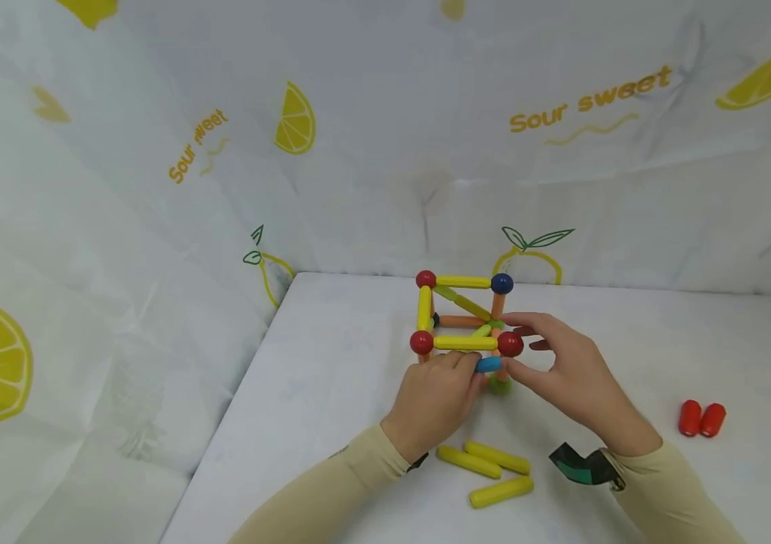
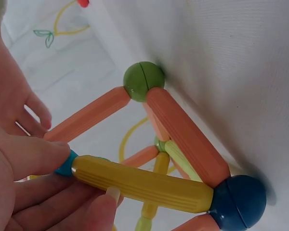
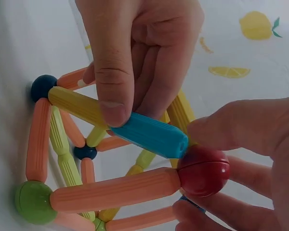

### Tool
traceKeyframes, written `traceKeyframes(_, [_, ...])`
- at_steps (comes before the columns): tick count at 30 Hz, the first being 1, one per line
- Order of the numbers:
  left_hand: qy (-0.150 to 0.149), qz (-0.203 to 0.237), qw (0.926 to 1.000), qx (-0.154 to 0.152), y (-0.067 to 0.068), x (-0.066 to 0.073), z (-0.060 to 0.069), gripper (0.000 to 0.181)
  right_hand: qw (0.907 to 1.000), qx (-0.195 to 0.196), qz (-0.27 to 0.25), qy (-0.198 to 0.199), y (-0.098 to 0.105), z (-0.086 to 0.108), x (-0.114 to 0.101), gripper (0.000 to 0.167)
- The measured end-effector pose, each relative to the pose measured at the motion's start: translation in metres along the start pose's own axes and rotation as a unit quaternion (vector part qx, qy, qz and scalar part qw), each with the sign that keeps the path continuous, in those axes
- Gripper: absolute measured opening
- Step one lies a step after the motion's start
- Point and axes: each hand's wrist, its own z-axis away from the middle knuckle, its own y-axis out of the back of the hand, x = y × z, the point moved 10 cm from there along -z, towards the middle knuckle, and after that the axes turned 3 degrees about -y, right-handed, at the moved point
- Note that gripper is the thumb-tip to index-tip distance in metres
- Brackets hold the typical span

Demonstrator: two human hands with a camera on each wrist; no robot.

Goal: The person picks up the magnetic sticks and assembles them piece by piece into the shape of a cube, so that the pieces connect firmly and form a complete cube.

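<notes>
A frame of magnetic rods and balls stands on the table, with a red ball [image 1: 510, 344] at its near right upper corner. My left hand [image 1: 433, 389] pinches a blue rod [image 3: 151, 136] where it meets a yellow rod [image 3: 79, 106]. That yellow rod slants up from a dark blue ball [image 3: 43, 88] at the frame's base. The blue rod's free end lies close beside the red ball; whether they touch I cannot tell. My right hand [image 1: 572, 374] holds the red ball between thumb and curled fingers. An orange rod [image 3: 118, 190] joins this ball to a green ball [image 3: 35, 202].
Several loose yellow rods [image 1: 501, 491] lie on the white table [image 1: 303, 393] in front of the frame. Two short red pieces [image 1: 689, 418] lie side by side at the right. A lemon-printed white sheet [image 1: 371, 151] hangs behind the table.
</notes>
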Motion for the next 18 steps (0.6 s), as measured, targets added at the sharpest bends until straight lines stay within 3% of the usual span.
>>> traceKeyframes(6, [0.006, -0.023, 0.9996, 0.011, -0.0008, -0.0015, -0.0002, 0.027, 1.0000, -0.003, 0.003, 0.003, -0.0054, -0.0038, 0.0024, 0.053])
traceKeyframes(13, [0.011, -0.034, 0.9993, 0.008, -0.0026, -0.0002, 0.0011, 0.030, 0.9997, -0.007, 0.007, -0.023, -0.0057, -0.0039, 0.0047, 0.050])
traceKeyframes(18, [0.010, -0.046, 0.9988, 0.011, -0.0044, 0.0018, 0.0010, 0.032, 0.9998, 0.013, 0.011, -0.011, -0.0053, -0.0023, 0.0032, 0.047])
